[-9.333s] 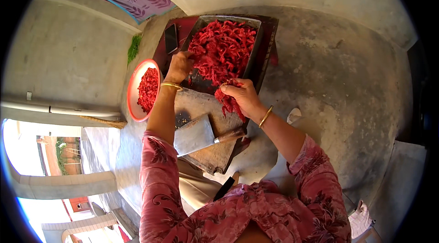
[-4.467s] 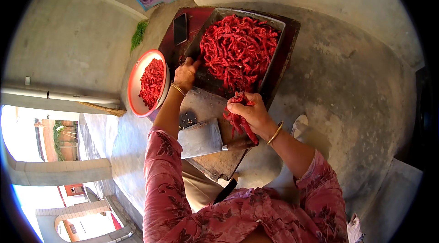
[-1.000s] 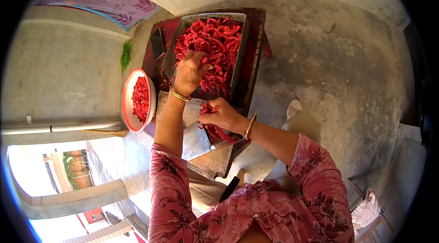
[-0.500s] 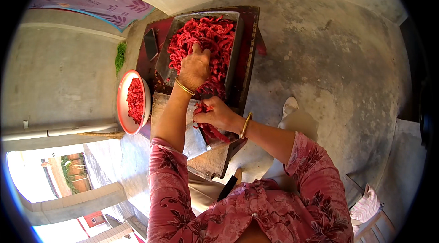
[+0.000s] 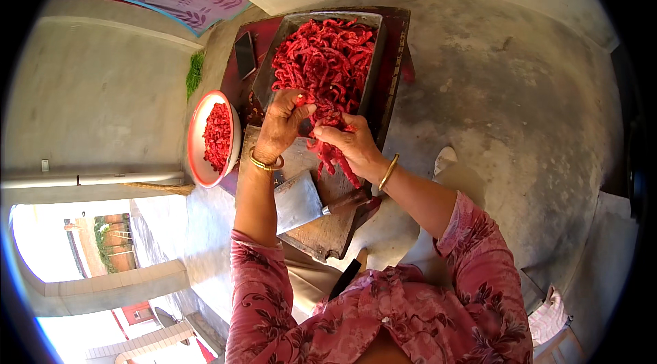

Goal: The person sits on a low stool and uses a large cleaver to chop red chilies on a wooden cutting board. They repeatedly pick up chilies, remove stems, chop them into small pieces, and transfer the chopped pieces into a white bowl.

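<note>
A rectangular metal tray (image 5: 374, 20) is heaped with wrinkled red chili peppers (image 5: 321, 56). My right hand (image 5: 352, 145) is closed round a bunch of chili peppers (image 5: 331, 158), whose ends hang down toward me. Close beside it, my left hand (image 5: 279, 124) pinches a chili pepper (image 5: 303, 99) between thumb and fingers at the tray's near edge. Below both hands lies a cleaver (image 5: 298, 201) on a worn wooden cutting board (image 5: 316, 239), its wooden handle (image 5: 345, 201) pointing right.
To the left stands a white basin with a red rim (image 5: 194, 124), holding chopped red chili pieces (image 5: 217, 136). A dark phone (image 5: 245, 56) rests on the red table (image 5: 236, 86) beside the tray. Green stalks (image 5: 195, 71) lean near the wall.
My left hand has drawn back from the heap toward my right hand. The right hand has risen with its bunch, uncovering the cleaver's handle. The view has shifted slightly.
</note>
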### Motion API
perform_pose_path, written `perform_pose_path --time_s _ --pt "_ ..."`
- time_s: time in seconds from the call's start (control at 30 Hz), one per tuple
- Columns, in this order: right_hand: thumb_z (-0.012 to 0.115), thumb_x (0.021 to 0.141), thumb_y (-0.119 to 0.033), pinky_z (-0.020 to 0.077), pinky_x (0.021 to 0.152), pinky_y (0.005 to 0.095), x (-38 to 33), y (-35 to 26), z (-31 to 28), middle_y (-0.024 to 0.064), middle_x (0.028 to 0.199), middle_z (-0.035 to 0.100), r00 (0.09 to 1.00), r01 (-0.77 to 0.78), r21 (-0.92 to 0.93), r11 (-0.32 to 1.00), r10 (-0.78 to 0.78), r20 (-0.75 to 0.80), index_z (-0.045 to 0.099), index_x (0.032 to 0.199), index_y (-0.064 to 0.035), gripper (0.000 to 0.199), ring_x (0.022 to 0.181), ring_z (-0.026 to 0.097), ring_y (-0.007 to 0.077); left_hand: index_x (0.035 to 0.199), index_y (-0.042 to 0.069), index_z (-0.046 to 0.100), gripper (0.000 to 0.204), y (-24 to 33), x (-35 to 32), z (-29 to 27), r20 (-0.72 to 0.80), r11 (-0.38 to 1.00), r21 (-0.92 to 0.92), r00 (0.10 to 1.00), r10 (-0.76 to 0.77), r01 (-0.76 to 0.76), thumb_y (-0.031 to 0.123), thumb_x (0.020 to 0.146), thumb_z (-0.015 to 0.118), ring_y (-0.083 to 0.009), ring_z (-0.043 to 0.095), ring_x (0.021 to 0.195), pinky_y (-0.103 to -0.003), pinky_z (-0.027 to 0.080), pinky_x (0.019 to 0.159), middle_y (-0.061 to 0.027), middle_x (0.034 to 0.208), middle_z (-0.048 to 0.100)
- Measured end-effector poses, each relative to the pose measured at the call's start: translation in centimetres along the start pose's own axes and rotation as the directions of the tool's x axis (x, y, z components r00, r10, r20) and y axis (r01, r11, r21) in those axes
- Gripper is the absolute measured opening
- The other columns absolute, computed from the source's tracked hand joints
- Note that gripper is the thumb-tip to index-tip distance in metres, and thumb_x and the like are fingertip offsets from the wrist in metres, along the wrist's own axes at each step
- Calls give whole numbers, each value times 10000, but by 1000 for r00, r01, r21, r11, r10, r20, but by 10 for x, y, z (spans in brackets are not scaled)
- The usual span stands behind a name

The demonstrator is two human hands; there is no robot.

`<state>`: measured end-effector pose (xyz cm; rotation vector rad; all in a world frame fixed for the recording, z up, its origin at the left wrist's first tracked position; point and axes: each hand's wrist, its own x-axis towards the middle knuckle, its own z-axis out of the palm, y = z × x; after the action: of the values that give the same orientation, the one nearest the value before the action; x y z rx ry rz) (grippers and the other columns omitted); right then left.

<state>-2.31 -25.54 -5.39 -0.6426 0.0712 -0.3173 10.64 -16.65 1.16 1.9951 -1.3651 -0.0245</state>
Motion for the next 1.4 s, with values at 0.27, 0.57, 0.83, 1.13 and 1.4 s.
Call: perform_pose_path --time_s 0.27,0.57,0.83,1.13,1.4 --pt "622 876 -57 503 697 248 -3 11 3 43 891 660 999 23 -73 997 -25 -33 638 1021 15 162 768 613 105 926 -3 549 131 44 -44 -11 231 860 -187 872 -431 474 125 950 533 -73 482 579 -234 427 519 -1 717 573" --pt "634 866 -44 483 642 224 -3 12 3 8 861 641 997 77 -126 989 -75 20 635 969 -17 106 726 574 71 1360 -14 419 432 46 -66 -5 265 849 -244 875 -406 468 -6 928 441 -95 525 662 -228 459 574 -69 970 530" --pt "709 816 -74 499 632 228 -11 12 4 -4 868 623 984 -17 -90 996 33 174 616 1030 -26 239 742 575 65 1372 -39 383 498 37 -79 5 169 994 -4 980 -103 105 -59 885 487 -150 602 759 -238 504 635 -164 1344 387" --pt "685 819 -84 484 634 214 -18 2 4 -14 783 648 992 -15 -216 976 42 121 673 899 2 118 707 574 51 1442 4 281 681 56 -77 -11 439 826 -316 844 -309 467 -94 802 491 -168 577 834 -284 490 750 -171 1382 391" --pt "641 812 -65 472 600 216 -15 -2 0 -17 742 641 993 70 -295 953 -40 108 679 870 1 95 683 559 33 1407 -23 323 628 40 -52 -26 554 873 -376 831 -57 311 49 845 594 -233 473 1186 -319 424 949 -180 1373 421"
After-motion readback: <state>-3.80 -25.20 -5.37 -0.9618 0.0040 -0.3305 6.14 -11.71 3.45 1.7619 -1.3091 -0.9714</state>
